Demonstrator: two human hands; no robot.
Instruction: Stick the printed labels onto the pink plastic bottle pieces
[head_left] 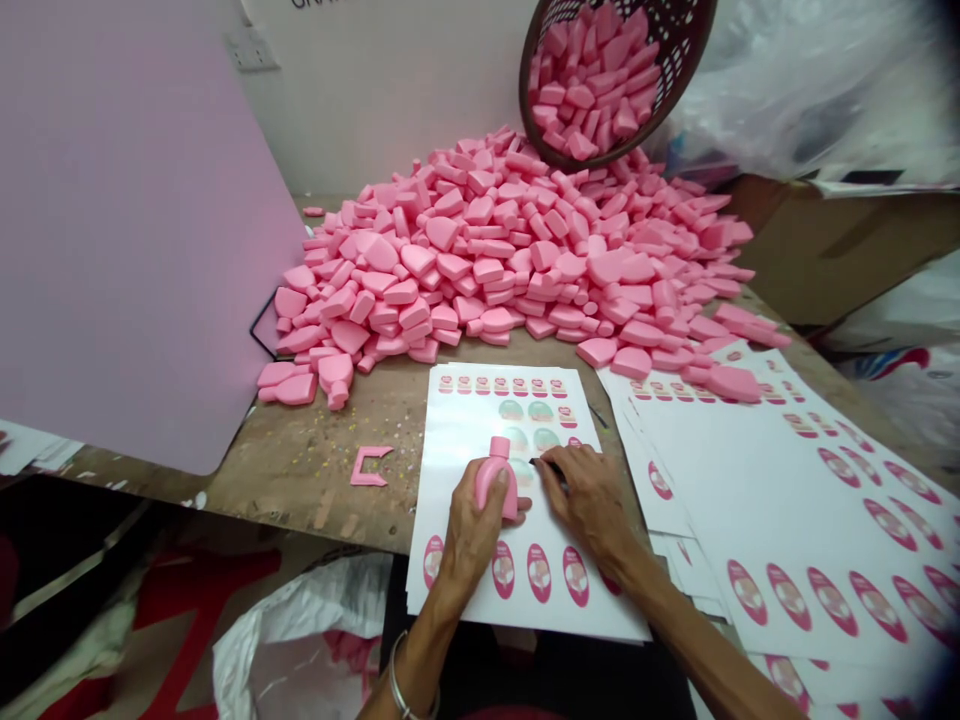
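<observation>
Bangle (395, 682) low in frame, my left hand (472, 522) clasps a pink bottle (496, 468) at lower centre; my right hand (590, 497) pinches a dark tool (534, 461) that might score the label sheet (455, 460) if it slipped.

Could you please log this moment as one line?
left hand: holds pink bottle | right hand: pinches small dark item over sticker sheet | bottle pile: beyond sheet | basket: tipped, bottles inside

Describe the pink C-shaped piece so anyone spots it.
Find the big heap of pink bottles on the wooden tabletop. In front of its left end, left of the person's left hand, lies the piece. Unlike the rounded bottles, it is an angular C opening toward that hand.
</observation>
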